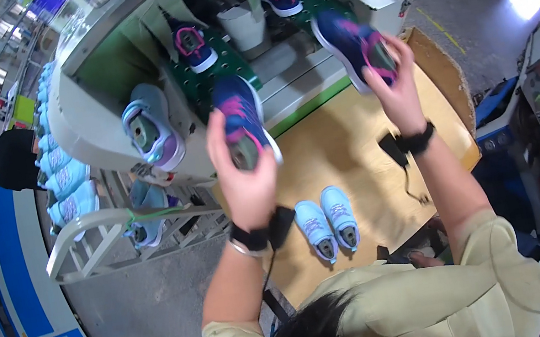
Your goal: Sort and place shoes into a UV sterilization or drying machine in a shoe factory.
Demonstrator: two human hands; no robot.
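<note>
Navy shoes: four, two held, two at upper centre
Light-blue shoes on the counter: two, lower centre
Raised hands: two
Dark wristbands: two

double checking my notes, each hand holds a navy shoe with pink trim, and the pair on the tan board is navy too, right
Not quite: in the head view, the pair of shoes on the tan board is light blue, not navy. The left hand and right hand each hold a navy and pink shoe.
</note>
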